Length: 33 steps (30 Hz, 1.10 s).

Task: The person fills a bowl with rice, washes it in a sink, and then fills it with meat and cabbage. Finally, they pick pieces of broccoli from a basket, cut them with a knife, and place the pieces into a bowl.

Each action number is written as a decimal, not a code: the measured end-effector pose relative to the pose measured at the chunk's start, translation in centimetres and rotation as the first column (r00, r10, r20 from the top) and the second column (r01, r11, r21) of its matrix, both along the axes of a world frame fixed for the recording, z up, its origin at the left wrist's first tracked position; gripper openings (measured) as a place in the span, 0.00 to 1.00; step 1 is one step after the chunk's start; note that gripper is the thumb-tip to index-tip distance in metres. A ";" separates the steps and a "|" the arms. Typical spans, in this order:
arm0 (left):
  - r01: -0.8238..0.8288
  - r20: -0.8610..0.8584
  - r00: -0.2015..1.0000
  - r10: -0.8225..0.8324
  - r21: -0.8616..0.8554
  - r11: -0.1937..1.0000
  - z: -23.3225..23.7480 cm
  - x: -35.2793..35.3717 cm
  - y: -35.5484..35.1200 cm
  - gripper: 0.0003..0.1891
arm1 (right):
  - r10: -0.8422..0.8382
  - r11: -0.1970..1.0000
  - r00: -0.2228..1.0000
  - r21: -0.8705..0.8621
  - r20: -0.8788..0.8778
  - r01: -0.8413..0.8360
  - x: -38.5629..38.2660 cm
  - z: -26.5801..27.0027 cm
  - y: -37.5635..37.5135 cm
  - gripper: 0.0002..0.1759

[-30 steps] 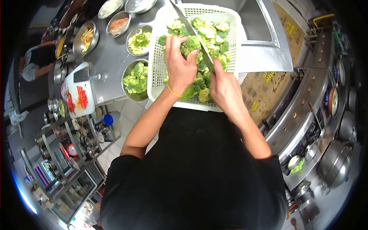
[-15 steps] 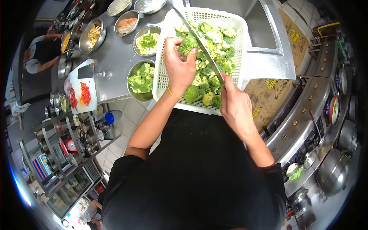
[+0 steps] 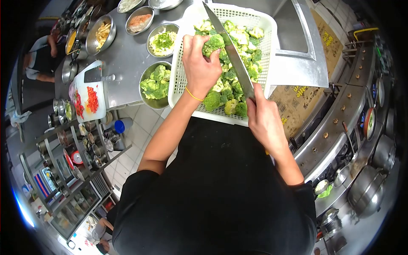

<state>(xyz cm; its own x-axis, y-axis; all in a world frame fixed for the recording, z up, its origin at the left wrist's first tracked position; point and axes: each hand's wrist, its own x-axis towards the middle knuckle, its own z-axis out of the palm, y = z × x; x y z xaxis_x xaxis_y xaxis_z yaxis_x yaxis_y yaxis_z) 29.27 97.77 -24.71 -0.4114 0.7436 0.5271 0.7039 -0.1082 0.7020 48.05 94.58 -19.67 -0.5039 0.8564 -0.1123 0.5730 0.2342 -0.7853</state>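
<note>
A piece of broccoli (image 3: 213,45) is pinched in my left hand (image 3: 200,68), above a white perforated basket (image 3: 176,87) of cut broccoli (image 3: 229,91). My right hand (image 3: 267,114) is closed round the handle of a large knife (image 3: 234,55). Its long blade slants up and left across the basket, close beside the held broccoli and just right of my left thumb. The handle is mostly hidden in my fingers.
Left of the basket stand metal bowls of broccoli (image 3: 155,87), shredded greens (image 3: 163,42) and pinkish food (image 3: 139,23). A cutting board (image 3: 100,95) bears chopped red pieces and a cleaver. A sink (image 3: 289,32) lies upper right. Another person (image 3: 40,55) is far left.
The knife blade has turned to show more of its broad side. My left hand and the broccoli have shifted slightly right. The person at the far left has moved their arms.
</note>
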 end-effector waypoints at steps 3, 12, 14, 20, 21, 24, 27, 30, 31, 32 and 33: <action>-0.007 -0.067 0.998 0.006 -0.015 1.000 -0.5 -0.2 0.2 0.16 | -0.007 0.999 1.000 -0.036 -0.027 0.006 -0.2 0.0 0.2 0.16; 0.064 0.003 0.998 -0.064 0.027 0.998 0.9 -1.1 -2.5 0.16 | -0.063 0.993 0.987 0.104 0.147 0.048 -2.6 -4.5 3.6 0.18; -0.151 -0.129 0.982 0.138 -0.096 0.984 0.5 -6.3 -5.9 0.17 | -0.122 0.988 0.981 0.110 0.152 0.106 -1.4 -4.4 3.6 0.19; -0.138 -0.138 0.988 0.068 -0.594 0.793 -4.1 -15.5 -10.3 0.22 | -0.146 0.989 0.977 -0.003 0.157 0.148 2.0 -4.0 3.6 0.17; 0.010 -0.004 1.000 -0.016 -0.593 0.805 -4.2 -15.0 -10.1 0.24 | -0.129 0.990 0.978 -0.027 0.166 0.135 2.0 -3.5 3.9 0.17; -0.083 -0.189 0.982 -0.029 -0.555 0.828 -3.1 -13.2 -8.6 0.23 | -0.129 0.992 0.983 0.009 0.128 0.129 2.1 -2.8 4.9 0.18; 0.035 -0.039 0.997 -0.061 -0.481 0.876 0.7 -9.1 -3.5 0.21 | -0.193 0.981 0.970 -0.005 0.149 0.196 3.1 -3.9 5.0 0.17; 0.398 0.058 0.911 -0.408 -0.381 0.835 -1.8 -4.7 3.0 0.21 | -0.240 0.966 0.963 -0.072 0.123 0.250 3.8 -3.9 4.5 0.17; 0.387 -0.065 0.888 -0.456 -0.432 0.815 -3.2 -3.0 5.4 0.21 | -0.262 0.953 0.958 -0.124 0.119 0.276 4.1 -3.7 4.2 0.17; 0.371 -0.182 0.844 -0.504 -0.481 0.794 -4.5 -1.6 7.5 0.20 | -0.270 0.951 0.955 -0.119 0.119 0.284 4.4 -3.4 4.0 0.17; 0.303 -0.197 0.842 -0.501 -0.595 0.744 -5.6 -0.6 9.3 0.20 | -0.281 0.943 0.950 -0.143 0.140 0.300 4.9 -3.0 3.6 0.18</action>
<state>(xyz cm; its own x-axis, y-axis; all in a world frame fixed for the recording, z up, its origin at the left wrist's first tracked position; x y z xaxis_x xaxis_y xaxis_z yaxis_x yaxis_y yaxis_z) 28.67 107.06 -30.30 0.1138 0.9923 0.0488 0.8728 -0.1233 0.4723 52.92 98.21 -22.68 -0.2113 0.9293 -0.3030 0.6863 -0.0797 -0.7229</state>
